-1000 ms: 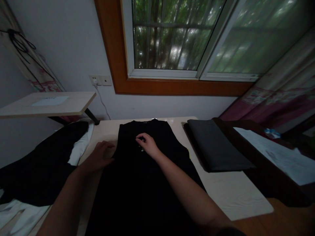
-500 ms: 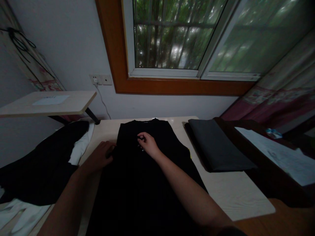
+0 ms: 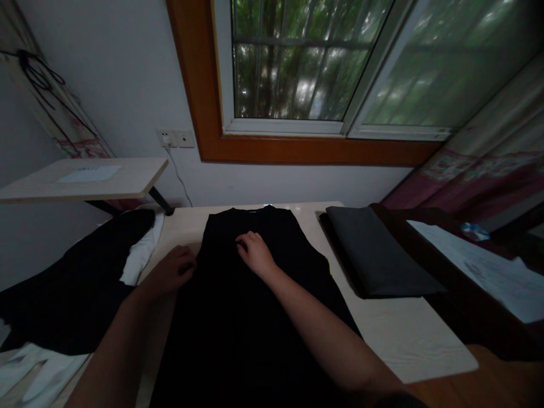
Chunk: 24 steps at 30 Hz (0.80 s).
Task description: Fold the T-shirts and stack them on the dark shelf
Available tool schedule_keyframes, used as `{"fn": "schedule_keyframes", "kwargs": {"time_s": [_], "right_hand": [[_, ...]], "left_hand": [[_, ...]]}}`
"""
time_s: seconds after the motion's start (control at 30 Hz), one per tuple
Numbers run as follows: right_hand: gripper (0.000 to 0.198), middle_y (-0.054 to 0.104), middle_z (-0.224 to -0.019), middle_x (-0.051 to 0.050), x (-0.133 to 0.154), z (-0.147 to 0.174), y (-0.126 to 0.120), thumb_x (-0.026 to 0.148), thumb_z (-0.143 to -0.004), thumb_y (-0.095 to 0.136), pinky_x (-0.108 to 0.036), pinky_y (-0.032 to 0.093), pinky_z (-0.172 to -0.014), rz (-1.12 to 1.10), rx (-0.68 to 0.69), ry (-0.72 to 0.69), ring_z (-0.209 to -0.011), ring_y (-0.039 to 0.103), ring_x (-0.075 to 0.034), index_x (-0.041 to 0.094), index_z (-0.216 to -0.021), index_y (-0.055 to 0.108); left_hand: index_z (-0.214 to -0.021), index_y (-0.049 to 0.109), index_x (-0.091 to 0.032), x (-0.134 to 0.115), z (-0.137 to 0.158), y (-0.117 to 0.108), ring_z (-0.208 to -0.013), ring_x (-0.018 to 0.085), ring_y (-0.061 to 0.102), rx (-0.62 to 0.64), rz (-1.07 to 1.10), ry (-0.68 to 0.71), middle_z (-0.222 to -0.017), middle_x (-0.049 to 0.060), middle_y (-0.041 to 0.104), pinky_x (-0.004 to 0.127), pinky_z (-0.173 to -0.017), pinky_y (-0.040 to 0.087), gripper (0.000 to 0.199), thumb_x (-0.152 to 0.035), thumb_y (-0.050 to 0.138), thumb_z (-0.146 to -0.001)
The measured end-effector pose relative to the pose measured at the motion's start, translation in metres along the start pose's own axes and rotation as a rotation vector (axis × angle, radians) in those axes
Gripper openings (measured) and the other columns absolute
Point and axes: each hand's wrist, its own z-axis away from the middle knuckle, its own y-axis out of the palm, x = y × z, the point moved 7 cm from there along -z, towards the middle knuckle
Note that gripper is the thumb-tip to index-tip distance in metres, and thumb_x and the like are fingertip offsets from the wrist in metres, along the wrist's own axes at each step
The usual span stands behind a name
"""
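Observation:
A sleeveless black top (image 3: pixel 263 328) lies spread flat on the pale table, its neckline toward the wall. A small yellow bit (image 3: pixel 330 266) shows at its right edge. My right hand (image 3: pixel 256 255) is over the upper chest of the top, palm down. Its fingers are curled in, and whatever they may hold is hidden. Beside the left edge of the top is my left hand (image 3: pixel 173 269), fingers loosely bent, with a dark gap between thumb and forefinger. I see nothing held in it.
Black and white clothes (image 3: pixel 72 283) lie heaped on the left, beneath a small raised shelf (image 3: pixel 127 170). On the right are a folded dark grey cloth (image 3: pixel 369 249) and a white printed sheet (image 3: pixel 476 266). A wall socket (image 3: pixel 174 138) with a cord is behind the table (image 3: pixel 416 334).
My right hand has turned palm down over the top, and a small shiny spot by its fingers no longer shows. My left hand has drawn slightly left from the top's edge.

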Motion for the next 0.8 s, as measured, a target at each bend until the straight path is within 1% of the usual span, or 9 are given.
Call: {"fn": "schedule_keyframes", "kwargs": {"time_s": [0.07,0.23,0.33,0.4,0.47,0.57,0.63,0.7,0.8], "right_hand": [[0.019,0.061,-0.104,-0.007,0.001,0.0,0.001,0.021,-0.095,0.06,-0.034,0.046,-0.091,0.031,0.018,0.004,-0.102,0.054,-0.021,0.022,-0.112,0.069],[0.029,0.059,-0.113,-0.008,0.008,0.002,0.003,0.034,-0.098,0.059,-0.036,0.047,-0.091,0.132,0.078,-0.032,-0.105,0.052,-0.023,0.025,-0.124,0.067],[0.034,0.058,-0.117,-0.008,0.009,0.003,0.003,0.036,-0.099,0.058,-0.037,0.047,-0.092,0.167,0.085,-0.039,-0.107,0.051,-0.024,0.025,-0.129,0.065],[0.035,0.058,-0.118,-0.008,0.01,0.003,0.003,0.036,-0.099,0.057,-0.037,0.047,-0.093,0.169,0.093,-0.04,-0.107,0.051,-0.024,0.024,-0.131,0.064],[0.035,0.058,-0.118,-0.008,0.01,0.004,0.003,0.036,-0.099,0.056,-0.037,0.047,-0.094,0.164,0.098,-0.039,-0.107,0.051,-0.024,0.024,-0.131,0.064],[0.032,0.059,-0.118,-0.008,0.009,0.004,0.001,0.033,-0.1,0.055,-0.037,0.047,-0.095,0.15,0.092,-0.032,-0.107,0.051,-0.024,0.024,-0.129,0.066],[0.031,0.06,-0.116,-0.008,0.008,0.003,0.0,0.029,-0.1,0.054,-0.037,0.047,-0.095,0.13,0.083,-0.025,-0.107,0.051,-0.024,0.024,-0.127,0.067],[0.03,0.06,-0.114,-0.008,0.006,0.003,0.0,0.026,-0.099,0.055,-0.037,0.048,-0.095,0.105,0.07,-0.016,-0.106,0.052,-0.024,0.024,-0.125,0.069],[0.03,0.06,-0.113,-0.009,0.004,0.003,0.0,0.024,-0.097,0.057,-0.038,0.048,-0.096,0.079,0.057,-0.012,-0.106,0.052,-0.024,0.024,-0.124,0.07]], "left_hand": [[-0.08,0.064,-0.021,-0.001,-0.002,0.001,-0.096,0.023,0.057,-0.019,-0.031,-0.002,-0.094,0.005,0.062,0.037,-0.087,0.048,0.013,-0.026,0.054,-0.087],[-0.074,0.064,-0.022,-0.002,-0.002,0.002,-0.083,0.019,0.061,-0.029,-0.086,-0.003,-0.082,0.004,0.063,0.034,-0.078,0.05,0.032,-0.036,0.047,-0.097],[-0.08,0.067,-0.022,-0.005,-0.003,-0.003,-0.083,0.02,0.062,-0.116,-0.15,0.015,-0.083,0.005,0.066,0.035,-0.078,0.052,0.031,-0.035,0.046,-0.098],[-0.093,0.071,-0.023,-0.014,-0.006,-0.005,-0.093,0.021,0.064,-0.196,-0.183,0.07,-0.095,0.007,0.07,0.038,-0.087,0.053,0.026,-0.031,0.047,-0.098],[-0.112,0.071,-0.024,-0.025,-0.012,0.0,-0.109,0.022,0.063,-0.226,-0.198,0.133,-0.113,0.007,0.072,0.042,-0.099,0.051,0.028,-0.028,0.047,-0.099],[-0.134,0.062,-0.025,-0.036,-0.024,0.02,-0.134,0.022,0.053,-0.167,-0.225,0.168,-0.139,0.005,0.063,0.046,-0.114,0.042,0.038,-0.029,0.044,-0.101],[-0.141,0.057,-0.024,-0.035,-0.032,0.034,-0.142,0.023,0.046,-0.108,-0.253,0.119,-0.149,0.006,0.056,0.047,-0.119,0.036,0.043,-0.033,0.041,-0.102],[-0.146,0.051,-0.023,-0.026,-0.04,0.045,-0.145,0.025,0.042,-0.051,-0.278,0.03,-0.156,0.007,0.048,0.049,-0.121,0.031,0.047,-0.037,0.04,-0.102],[-0.152,0.043,-0.024,-0.006,-0.051,0.052,-0.15,0.028,0.033,-0.003,-0.317,-0.094,-0.162,0.008,0.036,0.055,-0.122,0.025,0.053,-0.041,0.036,-0.102]]}}
